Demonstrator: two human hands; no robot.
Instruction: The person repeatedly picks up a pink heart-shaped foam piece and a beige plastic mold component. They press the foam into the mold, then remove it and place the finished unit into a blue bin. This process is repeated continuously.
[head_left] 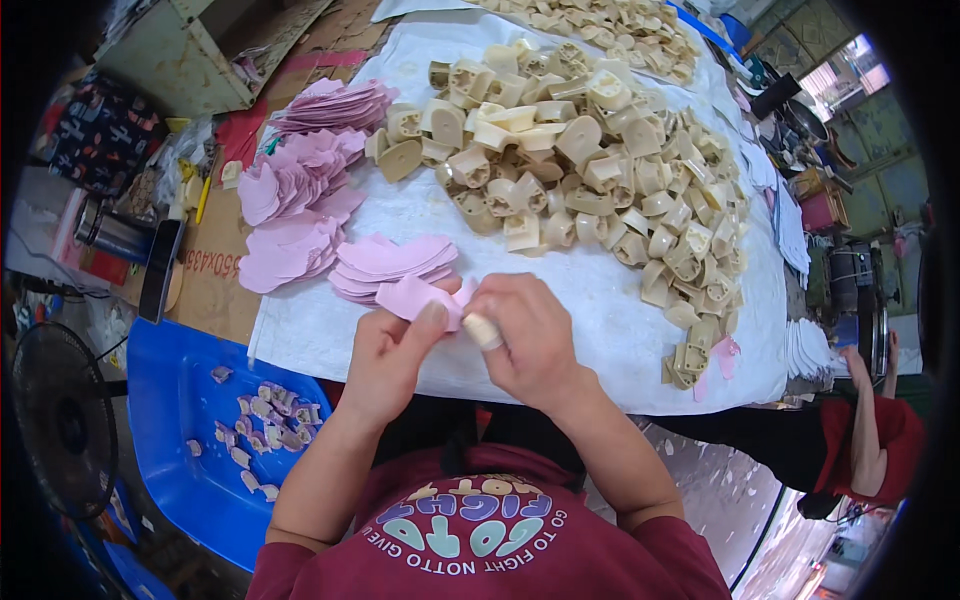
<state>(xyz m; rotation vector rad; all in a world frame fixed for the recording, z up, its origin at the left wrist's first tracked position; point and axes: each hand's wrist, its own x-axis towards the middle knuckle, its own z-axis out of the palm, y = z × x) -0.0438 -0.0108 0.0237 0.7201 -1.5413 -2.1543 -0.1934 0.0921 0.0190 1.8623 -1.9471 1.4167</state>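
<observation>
Just in front of my body, my left hand point(388, 362) pinches a thin pink cut piece point(405, 298) between thumb and fingers. My right hand point(530, 340) grips the same piece at its right end, its fingers bent close together; a pale wrap covers the thumb. The fingers partly hide that end. Directly beyond my hands lies a fanned stack of pink pieces point(385, 260). Farther left, more pink pieces point(300, 175) lie in overlapping stacks. A large heap of beige plastic shoe heels point(580, 140) spreads over the white sheet point(400, 205) covering the table.
A blue bin point(165, 400) at lower left holds several purplish covered heels point(270, 420). Farther left stands a black fan point(65, 420). Another heap of heels point(620, 35) lies at the far end. At right, a person in red point(880, 445) is beside a white stack point(808, 350).
</observation>
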